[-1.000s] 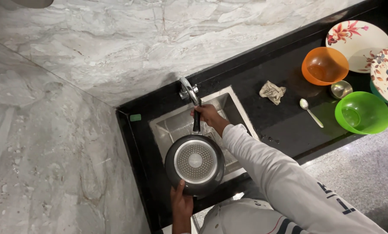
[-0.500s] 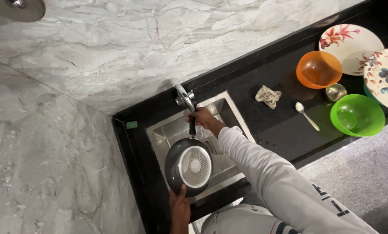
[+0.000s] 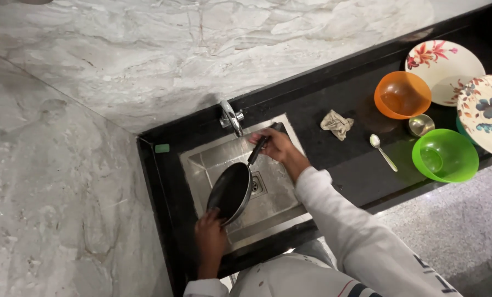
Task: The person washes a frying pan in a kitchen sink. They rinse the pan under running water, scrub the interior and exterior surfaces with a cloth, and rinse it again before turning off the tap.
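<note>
Over the steel sink (image 3: pixel 273 206), I tilt a black frying pan (image 3: pixel 229 191) on its edge, my right hand (image 3: pixel 276 146) clenched around its handle, my left hand (image 3: pixel 210 239) gripping its lower rim. The tap (image 3: pixel 232 117) stands just behind; a crumpled cloth (image 3: pixel 336 123) lies on the table (image 3: pixel 339 170).

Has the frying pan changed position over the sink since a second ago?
Yes. The frying pan has tipped from bottom-up flat onto its edge, over the left part of the sink beside the drain, right hand on the handle, left hand at its rim.
</note>
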